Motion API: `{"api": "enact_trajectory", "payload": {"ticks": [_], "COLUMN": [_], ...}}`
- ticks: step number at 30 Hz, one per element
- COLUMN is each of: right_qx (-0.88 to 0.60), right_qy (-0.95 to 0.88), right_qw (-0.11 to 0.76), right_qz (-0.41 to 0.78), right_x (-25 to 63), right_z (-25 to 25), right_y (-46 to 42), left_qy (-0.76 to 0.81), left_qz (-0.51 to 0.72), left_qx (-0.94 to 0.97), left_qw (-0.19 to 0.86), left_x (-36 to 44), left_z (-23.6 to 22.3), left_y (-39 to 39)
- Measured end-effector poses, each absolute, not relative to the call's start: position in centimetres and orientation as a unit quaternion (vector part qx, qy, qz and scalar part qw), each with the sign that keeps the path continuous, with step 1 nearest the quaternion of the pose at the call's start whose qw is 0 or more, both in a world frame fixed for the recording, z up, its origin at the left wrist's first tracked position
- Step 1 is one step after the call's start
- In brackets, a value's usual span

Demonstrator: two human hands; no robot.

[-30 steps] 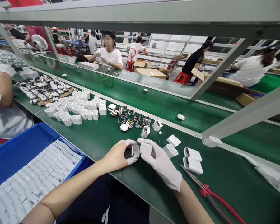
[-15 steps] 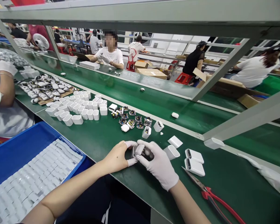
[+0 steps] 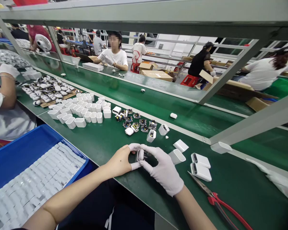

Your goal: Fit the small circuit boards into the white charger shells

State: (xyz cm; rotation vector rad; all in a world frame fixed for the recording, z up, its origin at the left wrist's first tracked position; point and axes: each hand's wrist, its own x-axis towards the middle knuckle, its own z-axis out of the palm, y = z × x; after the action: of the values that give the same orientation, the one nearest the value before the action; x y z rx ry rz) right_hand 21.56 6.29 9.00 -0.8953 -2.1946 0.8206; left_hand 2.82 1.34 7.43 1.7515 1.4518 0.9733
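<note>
Both my hands meet over the green bench near its front edge. My left hand (image 3: pixel 121 161), bare but for white finger cots on thumb and forefinger, pinches a small white charger case (image 3: pixel 140 155). My right hand (image 3: pixel 163 169) wears a white glove and is curled around the same case from the right side. Just beyond my hands stand two open white shells (image 3: pixel 157 132) and several small circuit boards (image 3: pixel 136 123). Right of my right hand lie an open shell (image 3: pixel 177 156), a flat white lid (image 3: pixel 180 145) and two closed white chargers (image 3: pixel 201 166).
A blue tray (image 3: pixel 16 153) of white parts sits at lower left. Rows of empty white shells (image 3: pixel 79 111) stand further left. Red-handled pliers (image 3: pixel 216 199) lie at right. A conveyor belt (image 3: pixel 158 102) carries single parts. A person's arm (image 3: pixel 3 86) works at far left; others sit across.
My right hand has closed in against the left, and the white piece it held beside the case is now hidden within the grip. Parts on the conveyor have drifted left.
</note>
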Motion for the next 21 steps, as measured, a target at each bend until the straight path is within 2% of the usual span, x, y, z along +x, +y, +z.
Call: {"api": "enact_trajectory", "payload": {"ticks": [6, 12, 18, 21], "right_qx": [-0.361, -0.355, -0.372, -0.357], "right_qy": [-0.818, -0.854, -0.767, -0.745], "right_qw": [0.306, 0.269, 0.311, 0.332], "right_qz": [0.328, 0.267, 0.421, 0.455], "right_x": [21.4, 21.0, 20.6, 20.5], "right_z": [9.0, 9.9, 9.6, 9.2], "right_y": [6.2, 5.8, 5.5, 5.5], "left_qy": [0.556, 0.565, 0.567, 0.564], "left_qz": [0.369, 0.36, 0.387, 0.41], "left_qx": [0.669, 0.667, 0.652, 0.645], "left_qw": [0.326, 0.326, 0.322, 0.312], "left_x": [2.8, 2.8, 2.7, 2.6], "left_z": [7.4, 7.6, 7.1, 6.8], "left_y": [1.3, 1.3, 1.2, 1.1]}}
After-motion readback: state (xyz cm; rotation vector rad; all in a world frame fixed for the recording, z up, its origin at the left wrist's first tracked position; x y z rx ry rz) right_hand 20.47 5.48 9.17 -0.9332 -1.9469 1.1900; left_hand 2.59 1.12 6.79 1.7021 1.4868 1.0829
